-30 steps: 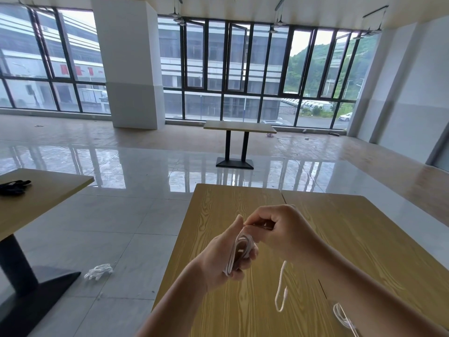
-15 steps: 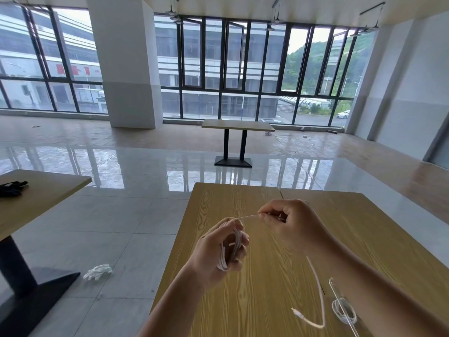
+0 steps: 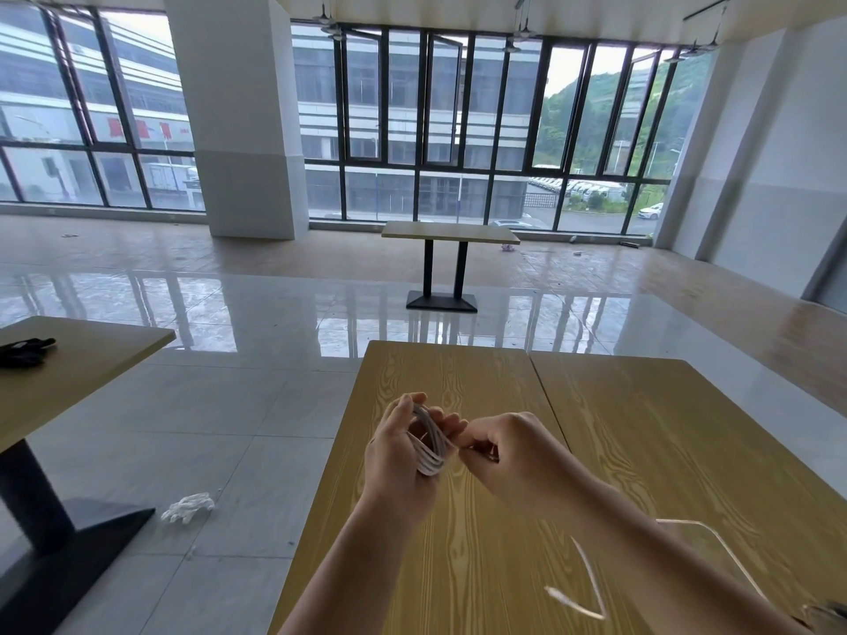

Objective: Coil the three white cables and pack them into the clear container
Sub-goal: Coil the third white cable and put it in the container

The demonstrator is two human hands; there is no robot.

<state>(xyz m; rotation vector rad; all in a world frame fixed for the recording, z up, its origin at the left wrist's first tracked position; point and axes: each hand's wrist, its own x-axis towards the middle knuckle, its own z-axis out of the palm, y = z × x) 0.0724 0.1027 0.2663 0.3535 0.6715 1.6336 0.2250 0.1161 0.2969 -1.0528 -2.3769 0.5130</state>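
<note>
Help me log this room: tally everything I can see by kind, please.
Wooden tables: 3 (near, left, far)
White cables: 1 plainly visible, coil wound on the left hand, fed by the right hand
Clear containers: 1
White gloves on floor: 1
Black items: 1
Total: 7

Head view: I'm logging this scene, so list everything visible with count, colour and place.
cable: one, white, looped round left fingers, loose end dangling under right arm
container: one, clear, near table, right, mostly behind right arm
near table: one, wood-grain, under hands
left table: one, wood top, black base
dark item: one, black, on left table
far table: one, by windows
glove: one, white, on floor
left hand: holds coil
right hand: pinches cable
</note>
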